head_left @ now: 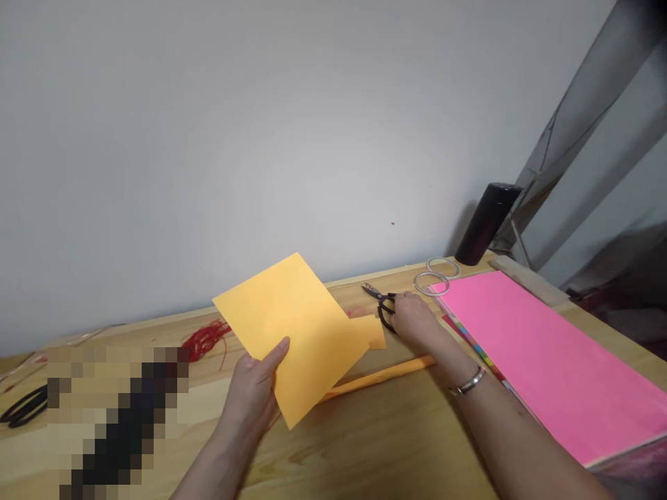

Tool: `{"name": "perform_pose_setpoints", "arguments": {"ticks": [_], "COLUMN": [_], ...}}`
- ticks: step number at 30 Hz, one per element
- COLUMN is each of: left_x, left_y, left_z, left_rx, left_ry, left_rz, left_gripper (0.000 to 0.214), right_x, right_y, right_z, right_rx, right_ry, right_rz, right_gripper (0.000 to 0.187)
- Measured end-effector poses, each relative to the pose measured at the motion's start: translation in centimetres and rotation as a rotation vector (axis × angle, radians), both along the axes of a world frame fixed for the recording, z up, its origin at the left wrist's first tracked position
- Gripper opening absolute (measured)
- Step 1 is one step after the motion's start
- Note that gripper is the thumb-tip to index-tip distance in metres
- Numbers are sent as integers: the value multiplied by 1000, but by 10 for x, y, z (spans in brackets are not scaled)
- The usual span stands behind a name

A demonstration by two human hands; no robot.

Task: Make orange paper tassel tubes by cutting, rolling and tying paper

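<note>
My left hand [255, 385] pinches a square sheet of yellow-orange paper [297, 333] at its lower left edge, thumb on top, and holds it tilted above the table. My right hand [417, 321], with a silver bracelet on its wrist, is closed at the black handles of a pair of scissors [379, 297]. The blades point away to the left, and my fingertips are partly hidden. Between my hands lie a smaller yellow-orange paper piece [371, 330] and a narrow orange strip [383, 376].
Bright pink sheets [536, 354] lie at the right on the wooden table [333, 458]. Two rolls of narrow tape [431, 283] and a black cylinder [487, 223] stand near the wall. Red string [206, 340] lies at the left, beside a pixelated patch and black loops [26, 406].
</note>
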State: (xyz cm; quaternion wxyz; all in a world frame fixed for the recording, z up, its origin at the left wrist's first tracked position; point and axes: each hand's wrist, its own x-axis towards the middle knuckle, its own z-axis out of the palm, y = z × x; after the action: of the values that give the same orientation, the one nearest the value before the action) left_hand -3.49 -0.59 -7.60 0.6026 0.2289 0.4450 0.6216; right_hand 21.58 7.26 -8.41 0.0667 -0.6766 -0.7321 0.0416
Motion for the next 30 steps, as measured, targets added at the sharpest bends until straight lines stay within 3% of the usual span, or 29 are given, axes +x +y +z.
{"name": "perform_pose_setpoints", "arguments": {"ticks": [8, 13, 15, 18, 20, 23, 26, 30], "left_x": [-1, -11, -16, -23, -27, -30, -31, -31], "left_y": [3, 7, 10, 14, 16, 18, 19, 21], "left_z": [2, 1, -1, -3, -4, -5, -6, -9], "left_rx": [19, 2, 33, 55, 42, 25, 24, 23], "left_ry": [38, 38, -6, -89, -129, -154, -147, -115], "left_rz": [53, 110, 133, 145, 138, 146, 172, 186], "left_gripper": [42, 41, 43, 45, 44, 42, 41, 40], "right_x": [8, 4, -1, -10, -15, -23, -30, -39], "right_y": [-1, -1, -7, -22, -34, -49, -59, -70], "right_z": [3, 23, 33, 44, 48, 52, 48, 29], "right_rx": [-3, 62, 6, -242, -387, -590, -796, -712], "right_ry": [147, 332, 584, 1273, 1525, 1629, 1591, 1588], "right_rz": [-12, -78, 14, 294, 467, 620, 739, 794], "right_gripper": [20, 29, 36, 53, 61, 68, 76, 74]}}
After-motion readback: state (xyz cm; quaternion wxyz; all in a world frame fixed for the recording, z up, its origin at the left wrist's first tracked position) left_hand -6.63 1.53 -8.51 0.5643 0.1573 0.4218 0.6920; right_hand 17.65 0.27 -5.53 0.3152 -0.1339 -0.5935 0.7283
